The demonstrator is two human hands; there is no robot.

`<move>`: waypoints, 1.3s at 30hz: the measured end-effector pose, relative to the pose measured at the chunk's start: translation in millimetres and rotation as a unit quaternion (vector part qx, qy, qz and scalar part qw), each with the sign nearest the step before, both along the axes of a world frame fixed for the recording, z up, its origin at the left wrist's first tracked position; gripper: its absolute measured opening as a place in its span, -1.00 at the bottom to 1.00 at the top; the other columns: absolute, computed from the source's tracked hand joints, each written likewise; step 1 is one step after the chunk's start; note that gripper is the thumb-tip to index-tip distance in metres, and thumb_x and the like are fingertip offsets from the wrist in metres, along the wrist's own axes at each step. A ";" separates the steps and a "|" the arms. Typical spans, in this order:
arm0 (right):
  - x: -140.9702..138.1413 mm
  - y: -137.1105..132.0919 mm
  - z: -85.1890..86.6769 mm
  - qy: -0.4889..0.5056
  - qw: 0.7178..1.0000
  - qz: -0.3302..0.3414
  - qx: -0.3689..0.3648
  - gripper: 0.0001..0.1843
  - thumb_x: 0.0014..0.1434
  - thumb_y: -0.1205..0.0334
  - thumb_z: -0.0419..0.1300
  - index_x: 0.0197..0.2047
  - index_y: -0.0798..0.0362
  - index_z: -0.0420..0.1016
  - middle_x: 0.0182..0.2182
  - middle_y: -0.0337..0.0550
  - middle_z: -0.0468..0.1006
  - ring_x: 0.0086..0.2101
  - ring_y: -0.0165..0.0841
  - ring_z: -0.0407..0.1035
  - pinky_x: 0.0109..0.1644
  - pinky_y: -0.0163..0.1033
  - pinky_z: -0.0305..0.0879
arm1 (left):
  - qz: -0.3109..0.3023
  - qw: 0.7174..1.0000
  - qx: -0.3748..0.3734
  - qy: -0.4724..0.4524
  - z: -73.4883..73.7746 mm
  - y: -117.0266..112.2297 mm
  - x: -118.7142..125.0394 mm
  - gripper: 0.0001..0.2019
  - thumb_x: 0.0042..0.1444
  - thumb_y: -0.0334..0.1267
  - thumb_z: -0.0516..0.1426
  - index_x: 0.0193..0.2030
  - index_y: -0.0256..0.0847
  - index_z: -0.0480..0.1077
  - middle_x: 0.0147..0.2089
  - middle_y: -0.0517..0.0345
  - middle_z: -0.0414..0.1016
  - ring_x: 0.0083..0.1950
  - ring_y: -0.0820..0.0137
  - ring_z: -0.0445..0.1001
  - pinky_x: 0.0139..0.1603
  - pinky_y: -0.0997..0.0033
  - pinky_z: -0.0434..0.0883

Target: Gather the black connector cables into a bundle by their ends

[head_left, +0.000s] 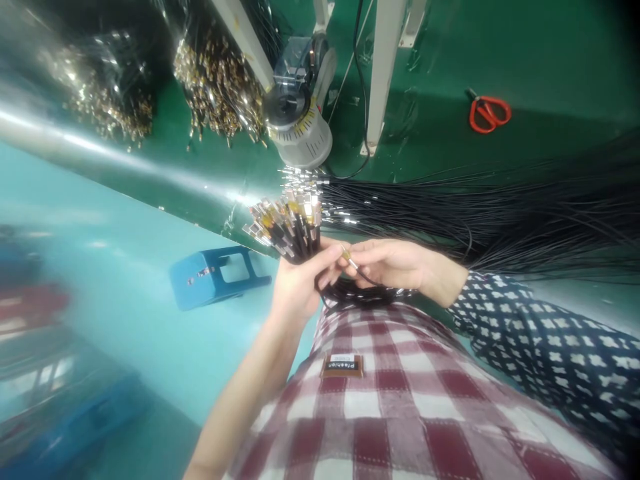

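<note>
My left hand (297, 280) is closed around a bundle of thin black cables (287, 227) whose gold and silver connector ends fan out above the fist. My right hand (390, 263) pinches a single cable end with a small gold connector (346, 254), right beside the left thumb. Both hands hover just above a red and white checked apron over my lap. Behind them a wide sheaf of black cables (475, 207) with bare metal tips lies across the green table (550, 80).
A round grey machine with a clear cover (300, 127) stands at the table's middle back. Bags of gold connectors (220, 87) lie to its left. Red-handled scissors (489, 112) rest at the far right. A blue stool (215, 275) stands on the teal floor.
</note>
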State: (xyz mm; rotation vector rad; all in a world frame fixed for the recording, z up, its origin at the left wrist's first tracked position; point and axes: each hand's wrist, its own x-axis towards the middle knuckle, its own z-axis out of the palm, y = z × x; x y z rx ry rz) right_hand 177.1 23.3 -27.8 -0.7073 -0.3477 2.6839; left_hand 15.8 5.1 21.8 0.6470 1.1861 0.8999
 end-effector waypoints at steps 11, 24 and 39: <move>-9.7 -27.2 28.5 -0.268 0.890 -0.139 0.343 -0.76 0.14 0.10 0.22 -0.41 0.10 0.55 -0.42 -0.18 0.57 -0.36 -0.37 0.39 -0.20 -0.24 0.29 | 0.072 0.997 0.001 0.033 -0.3 -0.2 1.7 -0.92 -0.08 -0.35 0.24 -0.43 -0.34 0.50 -0.66 0.32 0.16 -0.70 0.65 0.08 -0.64 0.51 0.13; -22.8 -40.8 31.5 -0.406 0.768 -0.215 0.447 -0.74 0.23 0.19 0.12 -0.42 0.08 0.53 -0.44 -0.16 0.56 -0.37 -0.35 0.40 -0.19 -0.24 0.29 | 0.100 0.993 0.029 0.055 4.5 -6.5 10.1 -0.94 -0.05 -0.38 0.23 -0.47 -0.32 0.44 -0.67 0.33 0.17 -0.69 0.64 0.06 -0.63 0.52 0.10; -29.0 -35.5 29.0 -0.320 0.841 -0.208 0.384 -0.55 0.21 -0.04 0.12 -0.58 0.09 0.35 -0.65 -0.31 0.32 -0.60 -0.50 0.14 -0.51 -0.35 0.07 | 0.120 0.990 0.033 0.068 1.7 -14.1 12.7 -0.91 -0.08 -0.36 0.26 -0.50 -0.30 0.43 -0.69 0.34 0.15 -0.68 0.63 0.08 -0.64 0.55 0.09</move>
